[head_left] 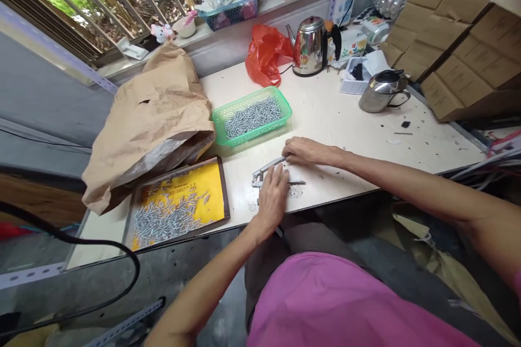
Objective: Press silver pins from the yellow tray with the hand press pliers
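Tool (259, 178) lies flat on the table (337, 124), right in front of the person: sprung head to the left, two handles running right and splayed apart, so the long axis is roughly crosswise, upper handle (269, 166) slanting away from the body. Key relation: left hand (274, 192) is nearer the head and comes in from the body side, over the handles, hiding mid-tool; lower handle tip (299, 182) sticks out past it to the right. Right hand (307, 150) is farther from the head, at the far end of the upper handle, reaching in from the right. Left fingers: side by side, bent, pointing away from the body; can't tell if they pinch anything, undersides hidden. Right fingers: curled, tips at the handle end; contact likely, firm pinch can't be confirmed. Green basket (260, 134) of small metal pins (254, 118) sits just beyond the tool; yellow tray (214, 179) with more pins is left, apart from both hands.
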{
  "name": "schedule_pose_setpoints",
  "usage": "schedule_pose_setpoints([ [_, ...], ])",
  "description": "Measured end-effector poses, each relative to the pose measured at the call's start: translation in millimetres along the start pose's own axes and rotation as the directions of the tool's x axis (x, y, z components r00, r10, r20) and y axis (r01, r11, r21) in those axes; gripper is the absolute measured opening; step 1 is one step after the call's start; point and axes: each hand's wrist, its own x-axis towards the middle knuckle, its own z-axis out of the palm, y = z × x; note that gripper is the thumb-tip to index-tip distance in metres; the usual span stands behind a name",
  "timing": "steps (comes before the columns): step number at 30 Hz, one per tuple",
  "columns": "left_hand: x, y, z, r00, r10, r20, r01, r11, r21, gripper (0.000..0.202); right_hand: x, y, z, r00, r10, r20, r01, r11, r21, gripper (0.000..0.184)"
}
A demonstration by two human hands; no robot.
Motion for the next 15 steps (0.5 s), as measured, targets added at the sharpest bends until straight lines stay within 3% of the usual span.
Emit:
schedule_pose_setpoints([
  [4, -12.4, 18.0, 13.6, 0.999, 0.028, -0.024, -0.031, 0.991, -0.133, 0.032, 15.1, 8.3, 2.8, 0.991, 0.099, -0.086, -0.104, 0.993, -0.054, 0.016],
  [7, -11.7, 22.5, 12.6, 1.000, 0.013, -0.025, -0.017, 0.983, -0.181, 0.033, 27.3, -8.7, 0.6, 0.987, 0.106, -0.118, -0.125, 0.978, -0.169, 0.016],
  [10, -20.4, 25.6, 1.2, 0.998, 0.050, -0.035, -0.056, 0.976, -0.209, 0.035, 33.9, -45.2, 3.3, 0.986, -0.136, -0.093, 0.113, 0.968, -0.225, 0.013],
  [12, -35.4, 25.5, -12.0, 0.996, 0.079, -0.047, -0.088, 0.968, -0.234, 0.031, 34.4, -70.5, 10.5, 0.933, -0.359, -0.017, 0.348, 0.916, -0.197, 0.009],
  [15, -62.7, 10.0, -39.7, 0.993, 0.013, -0.116, -0.035, 0.981, -0.191, 0.021, 32.3, -93.3, 26.3, 0.851, -0.524, 0.037, 0.520, 0.832, -0.195, 0.016],
])
